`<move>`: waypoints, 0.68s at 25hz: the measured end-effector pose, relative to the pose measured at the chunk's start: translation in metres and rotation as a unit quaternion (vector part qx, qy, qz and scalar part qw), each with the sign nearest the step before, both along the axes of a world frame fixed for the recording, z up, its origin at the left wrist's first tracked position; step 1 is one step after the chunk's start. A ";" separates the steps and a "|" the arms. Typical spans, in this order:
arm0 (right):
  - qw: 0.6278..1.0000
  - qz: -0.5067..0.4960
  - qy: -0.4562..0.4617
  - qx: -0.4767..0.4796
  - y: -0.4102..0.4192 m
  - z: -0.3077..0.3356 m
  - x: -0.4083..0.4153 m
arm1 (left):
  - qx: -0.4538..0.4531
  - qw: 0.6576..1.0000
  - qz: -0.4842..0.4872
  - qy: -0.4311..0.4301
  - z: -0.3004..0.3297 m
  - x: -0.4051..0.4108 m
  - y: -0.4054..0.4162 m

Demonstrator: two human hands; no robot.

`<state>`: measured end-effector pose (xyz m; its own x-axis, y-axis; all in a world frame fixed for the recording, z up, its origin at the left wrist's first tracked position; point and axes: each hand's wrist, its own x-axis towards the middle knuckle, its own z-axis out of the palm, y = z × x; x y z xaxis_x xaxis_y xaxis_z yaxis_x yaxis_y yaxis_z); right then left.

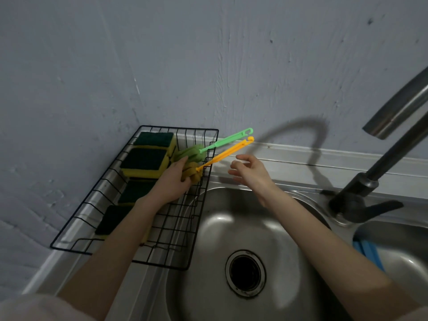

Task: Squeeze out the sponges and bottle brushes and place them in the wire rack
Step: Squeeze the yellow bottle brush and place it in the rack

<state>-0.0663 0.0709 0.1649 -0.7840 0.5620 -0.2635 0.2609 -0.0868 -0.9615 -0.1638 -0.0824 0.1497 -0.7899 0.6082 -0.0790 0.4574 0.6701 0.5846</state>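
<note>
Right hand (pixel 249 172) hovering loose-fingered over steel sink (pixel 208 228); left hand (pixel 172 181) gripping orange bottle brush (pixel 222 155) head inside wire rack (pixel 194 218), beside green bottle brush (pixel 208 148) and sponges (pixel 144 162).

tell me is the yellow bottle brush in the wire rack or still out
Partly in: the yellow bottle brush has its head inside the wire rack under the left hand, handle sticking out over the rim.

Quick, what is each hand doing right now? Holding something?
Left hand: grip closed around the sponge head of the yellow bottle brush, over the wire rack.
Right hand: open, holding nothing, fingers spread near the yellow handle.
</note>
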 end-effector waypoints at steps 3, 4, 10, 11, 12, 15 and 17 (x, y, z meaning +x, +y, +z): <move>0.998 0.015 -0.025 0.061 0.002 0.007 0.020 | 0.024 0.999 -0.020 0.030 0.021 0.019 0.000; 0.996 0.020 -0.029 0.087 0.002 0.010 0.029 | 0.029 0.998 -0.027 0.042 0.029 0.028 0.001; 0.964 0.068 -0.057 0.251 0.012 0.022 0.089 | 0.017 0.989 -0.064 0.135 0.056 0.089 0.012; 0.962 0.070 -0.060 0.258 0.015 0.024 0.100 | 0.018 0.988 -0.069 0.136 0.056 0.100 0.015; 0.961 0.070 -0.063 0.261 0.018 0.025 0.113 | 0.021 0.988 -0.075 0.136 0.056 0.111 0.020; 0.959 0.071 -0.072 0.265 0.037 0.021 0.154 | 0.024 0.984 -0.124 0.126 0.050 0.151 0.043; 0.956 0.071 -0.093 0.269 0.054 0.013 0.181 | 0.016 0.981 -0.158 0.111 0.044 0.178 0.063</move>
<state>0.1149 0.1253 0.1776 -0.8298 0.5473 -0.1090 0.4045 0.4554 -0.7931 0.0139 -0.0189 0.1933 -0.5570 0.8249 0.0969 0.7575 0.4567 0.4665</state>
